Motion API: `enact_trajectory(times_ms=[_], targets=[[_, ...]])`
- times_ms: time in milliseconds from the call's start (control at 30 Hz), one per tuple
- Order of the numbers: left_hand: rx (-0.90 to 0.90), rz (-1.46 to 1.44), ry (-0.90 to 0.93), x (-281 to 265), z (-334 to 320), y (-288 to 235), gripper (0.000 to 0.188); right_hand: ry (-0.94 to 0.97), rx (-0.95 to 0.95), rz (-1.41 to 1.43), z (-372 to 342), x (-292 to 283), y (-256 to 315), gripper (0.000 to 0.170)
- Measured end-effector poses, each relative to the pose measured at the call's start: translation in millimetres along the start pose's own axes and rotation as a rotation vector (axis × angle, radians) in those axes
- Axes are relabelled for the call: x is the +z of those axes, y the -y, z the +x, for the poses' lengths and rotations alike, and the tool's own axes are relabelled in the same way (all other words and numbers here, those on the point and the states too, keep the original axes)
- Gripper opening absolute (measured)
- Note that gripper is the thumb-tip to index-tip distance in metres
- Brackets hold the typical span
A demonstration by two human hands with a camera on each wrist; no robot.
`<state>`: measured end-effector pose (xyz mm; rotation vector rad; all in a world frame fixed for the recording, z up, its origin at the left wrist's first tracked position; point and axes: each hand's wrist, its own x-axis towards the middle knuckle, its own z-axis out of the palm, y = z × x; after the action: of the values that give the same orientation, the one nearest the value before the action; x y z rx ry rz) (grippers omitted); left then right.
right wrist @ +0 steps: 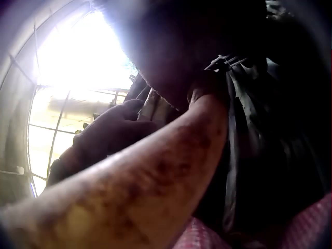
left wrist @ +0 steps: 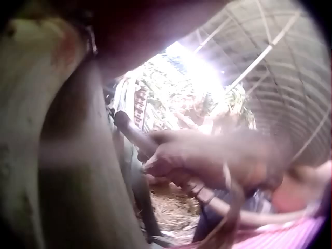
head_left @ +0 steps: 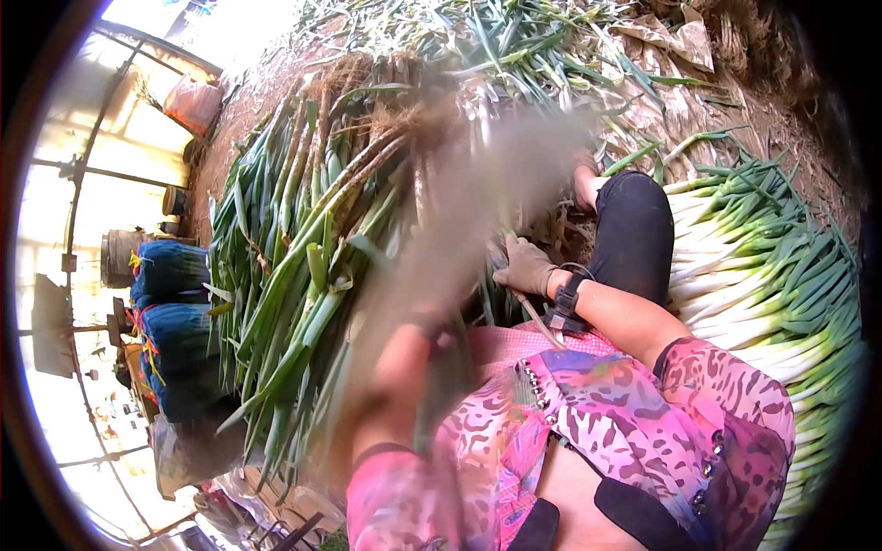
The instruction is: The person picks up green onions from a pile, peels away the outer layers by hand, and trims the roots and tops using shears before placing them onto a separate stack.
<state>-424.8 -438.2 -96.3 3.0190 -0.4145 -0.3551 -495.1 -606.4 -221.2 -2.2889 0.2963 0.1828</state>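
Observation:
My right hand (head_left: 528, 266), in a tan work glove, grips a thin tan hose (left wrist: 207, 199) at lap height. A short tube end (left wrist: 134, 136) sticks out past its fingers in the left wrist view. The gloved left hand (right wrist: 119, 127) holds long green onion stalks (right wrist: 150, 106); their exact number is hidden. In the head view that hand and stalks smear into a grey-brown diagonal streak above the left forearm (head_left: 404, 367). Pale green stalks (left wrist: 93, 155) stand very close to the left wrist camera. A dark glove fills the top of the right wrist view.
Unpeeled green onions (head_left: 294, 230) with dirty roots lie heaped at the left. Clean white-stemmed onions (head_left: 726, 275) lie in a long row at the right. Blue-wrapped bundles (head_left: 175, 358) stand at the far left. Loose leaves (head_left: 524, 37) litter the ground in front.

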Motion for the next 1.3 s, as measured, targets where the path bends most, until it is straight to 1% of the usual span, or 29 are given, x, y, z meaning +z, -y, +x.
enact_trajectory(times_ms=[33, 67, 133, 167, 200, 267, 300, 367, 400, 433, 467, 500, 567, 600, 633, 667, 733, 767, 800, 833, 867, 933, 967, 1033, 1100, 1167, 1200, 1267, 1300], targets=[[0.014, -0.035, -0.006, -17, -1, -4, 0.071, 0.021, -0.002, 0.036, -1, -1, -2, 0.066], [0.073, -0.099, -0.018, -36, -5, -8, 0.064, -0.016, -0.059, 0.151, 0, -5, -6, 0.055], [0.250, -0.262, -0.039, -88, -24, -25, 0.052, 0.154, 0.074, 0.553, -2, -34, 3, 0.043], [0.335, -0.319, -0.045, -100, -32, -30, 0.051, 0.255, 0.152, 0.754, -11, -47, 11, 0.038], [0.399, -0.368, -0.043, -100, -34, -27, 0.050, 0.267, 0.172, 0.885, -14, -57, 18, 0.024], [0.314, -0.512, 0.032, -72, -13, -8, 0.048, 0.209, 0.074, 0.845, -8, -51, 11, 0.025], [0.008, -0.675, 0.171, -44, 16, 12, 0.045, 0.167, 0.022, 0.825, -4, -49, 6, 0.025], [-0.028, -0.415, 0.106, 4, 47, 36, 0.043, 0.182, 0.092, 0.842, -11, -51, 0, 0.024], [-0.048, -0.290, 0.075, 17, 52, 40, 0.043, 0.253, 0.116, 0.868, -20, -59, -2, 0.024], [-0.034, -0.384, 0.137, 5, 40, 27, 0.044, 0.326, 0.138, 0.894, -29, -71, 0, 0.023], [-0.023, -0.474, 0.199, -9, 23, 16, 0.045, 0.381, 0.255, 0.857, -44, -82, 4, 0.040], [-0.014, -0.562, 0.263, -18, 5, 12, 0.047, 0.312, 0.076, 0.727, -56, -79, 0, 0.047], [0.259, -0.366, 0.320, -8, -11, 22, 0.043, 0.179, -0.273, 0.449, -82, -75, -10, 0.062], [0.397, -0.279, 0.328, -2, -18, 26, 0.041, 0.238, -0.313, 0.400, -96, -77, -11, 0.068], [0.256, -0.512, 0.422, 19, -14, 40, 0.036, 0.296, -0.352, 0.355, -111, -84, -6, 0.075], [0.099, -0.743, 0.485, 40, -10, 53, 0.032, 0.429, -0.277, 0.347, -124, -101, 11, 0.071], [-0.188, -1.147, 0.486, 41, -6, 54, 0.026, 0.364, -0.314, 0.305, -138, -108, 14, 0.069], [-0.255, -1.277, 0.490, 43, -5, 55, 0.019, 0.310, -0.347, 0.293, -143, -110, 15, 0.068], [0.372, -0.724, 0.220, 10, -21, 32, 0.018, 0.325, -0.341, 0.284, -147, -115, 20, 0.069], [0.586, -0.619, 0.091, 9, -21, 31, 0.019, 0.337, -0.336, 0.276, -151, -122, 26, 0.069], [0.714, -0.600, -0.007, 19, -13, 33, 0.019, 0.346, -0.329, 0.266, -154, -125, 29, 0.069], [0.395, -0.954, 0.233, 31, -1, 34, 0.020, 0.303, -0.359, 0.236, -162, -118, 24, 0.071], [-0.083, -1.280, 0.456, 38, 2, 35, 0.021, 0.282, -0.373, 0.221, -165, -113, 19, 0.071], [0.190, -1.135, 0.347, 55, 1, 43, 0.023, 0.228, -0.371, 0.196, -164, -105, 13, 0.066], [0.147, -1.172, 0.354, 63, 0, 47, 0.024, 0.214, -0.365, 0.177, -153, -98, 16, 0.061], [-0.219, -1.386, 0.469, 33, -12, 25, 0.024, 0.160, -0.370, 0.179, -128, -83, 19, 0.053], [-0.164, -1.348, 0.445, 31, -15, 22, 0.023, 0.129, -0.362, 0.183, -110, -77, 22, 0.049], [-0.055, -1.267, 0.398, 27, -26, 19, 0.023, 0.099, -0.340, 0.243, -61, -47, 4, 0.044], [-0.057, -1.315, 0.410, 16, -38, 12, 0.023, 0.091, -0.316, 0.267, -45, -40, 1, 0.043]])
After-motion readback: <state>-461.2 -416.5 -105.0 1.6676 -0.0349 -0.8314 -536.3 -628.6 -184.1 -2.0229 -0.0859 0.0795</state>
